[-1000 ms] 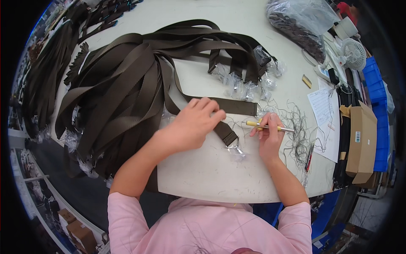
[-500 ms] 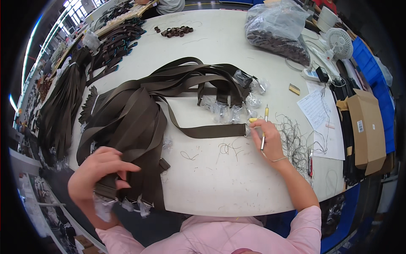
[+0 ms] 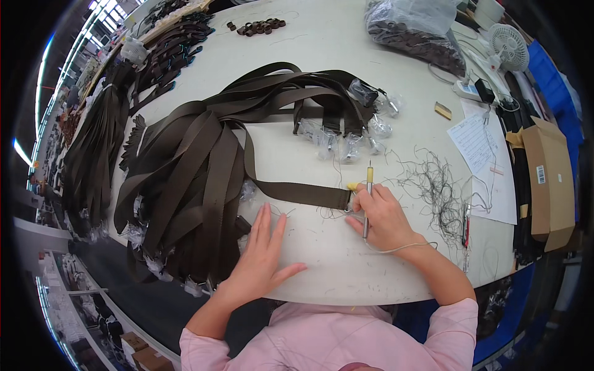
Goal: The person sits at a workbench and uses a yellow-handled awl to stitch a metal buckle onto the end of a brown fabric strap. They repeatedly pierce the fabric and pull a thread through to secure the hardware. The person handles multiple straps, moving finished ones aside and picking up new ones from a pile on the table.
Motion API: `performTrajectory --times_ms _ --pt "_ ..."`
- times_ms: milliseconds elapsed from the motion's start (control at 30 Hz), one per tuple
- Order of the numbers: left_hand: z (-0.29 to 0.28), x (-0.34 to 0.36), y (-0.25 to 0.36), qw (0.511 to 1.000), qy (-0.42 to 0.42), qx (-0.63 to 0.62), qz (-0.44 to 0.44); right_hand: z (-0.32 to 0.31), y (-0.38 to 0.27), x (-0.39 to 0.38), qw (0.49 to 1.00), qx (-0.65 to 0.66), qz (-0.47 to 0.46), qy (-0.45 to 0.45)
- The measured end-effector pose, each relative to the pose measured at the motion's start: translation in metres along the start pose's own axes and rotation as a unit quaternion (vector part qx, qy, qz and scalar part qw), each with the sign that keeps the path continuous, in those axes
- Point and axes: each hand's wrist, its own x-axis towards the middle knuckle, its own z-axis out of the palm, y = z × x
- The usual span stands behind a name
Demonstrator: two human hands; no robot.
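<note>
My right hand (image 3: 385,216) is closed round a slim pen-shaped tool (image 3: 369,179) with a yellow collar and a thin cord at its lower end. A small yellow piece (image 3: 352,186) shows at its fingertips; its kind is unclear. Those fingers are beside the end of a dark brown webbing strap (image 3: 303,193), which lies flat across the table. My left hand (image 3: 263,253) is open, fingers spread and empty, over the table's near edge. To its left, a large heap of brown straps (image 3: 192,167) drapes over that edge, with plastic-wrapped ends hanging down.
Plastic-wrapped strap ends (image 3: 349,145) lie beyond my right hand. Loose threads (image 3: 436,191), a paper sheet (image 3: 479,148) and an open cardboard box (image 3: 547,185) are to the right. A bag of brown pieces (image 3: 414,37) and a small fan (image 3: 508,47) stand at the back right.
My left hand has moved right, away from the hanging strap ends, and its fingers have spread. My right hand and its tool have shifted slightly left and nearer. The view has shifted a little.
</note>
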Motion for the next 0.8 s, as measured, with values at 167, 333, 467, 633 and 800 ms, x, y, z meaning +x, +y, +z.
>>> performTrajectory --times_ms 167,333,467,633,800 --pt "0.052 0.028 0.003 0.992 0.047 0.117 -0.018 -0.003 0.019 0.002 0.998 0.04 0.039 0.015" --pt "0.07 0.083 0.038 0.985 0.004 0.022 0.173 -0.009 0.038 0.013 0.974 0.116 0.103 0.164" --pt "0.036 0.141 0.058 0.938 -0.227 -0.169 0.202 -0.015 0.042 0.005 0.914 0.287 0.175 0.229" --pt "0.029 0.134 0.04 0.945 0.279 -0.139 0.101 -0.005 0.013 -0.007 0.915 0.3 0.169 0.211" --pt "0.011 0.116 -0.014 0.985 0.07 -0.112 0.11 0.025 -0.038 -0.017 0.956 0.253 0.069 0.128"
